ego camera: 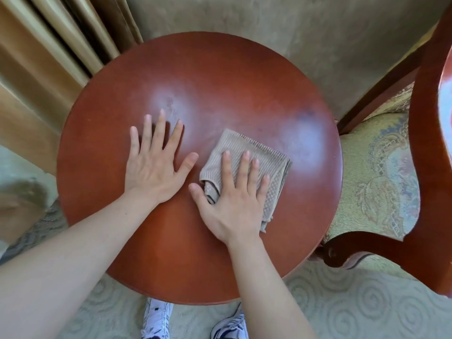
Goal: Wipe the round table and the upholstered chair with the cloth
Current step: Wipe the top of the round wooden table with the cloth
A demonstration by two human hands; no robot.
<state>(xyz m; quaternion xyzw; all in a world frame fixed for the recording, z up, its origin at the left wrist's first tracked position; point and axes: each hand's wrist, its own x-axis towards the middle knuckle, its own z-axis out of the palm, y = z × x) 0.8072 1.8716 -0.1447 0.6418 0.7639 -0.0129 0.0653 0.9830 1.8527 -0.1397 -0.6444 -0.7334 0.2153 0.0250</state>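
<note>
A round reddish-brown wooden table (220,81) fills the middle of the head view. On it lies a folded beige ribbed cloth (264,157), right of centre. My right hand (232,201) presses flat on the cloth's near half, fingers spread, thumb at its left edge. My left hand (154,165) lies flat on the bare tabletop just left of the cloth, fingers apart, holding nothing. The upholstered chair (376,182) stands right of the table, its floral green seat partly tucked against the table's rim.
The chair's curved wooden frame (425,133) rises at the right edge. Golden curtains (49,52) hang at the back left, a plain wall behind the table. My two white sneakers (156,319) stand on patterned carpet below the table's near edge.
</note>
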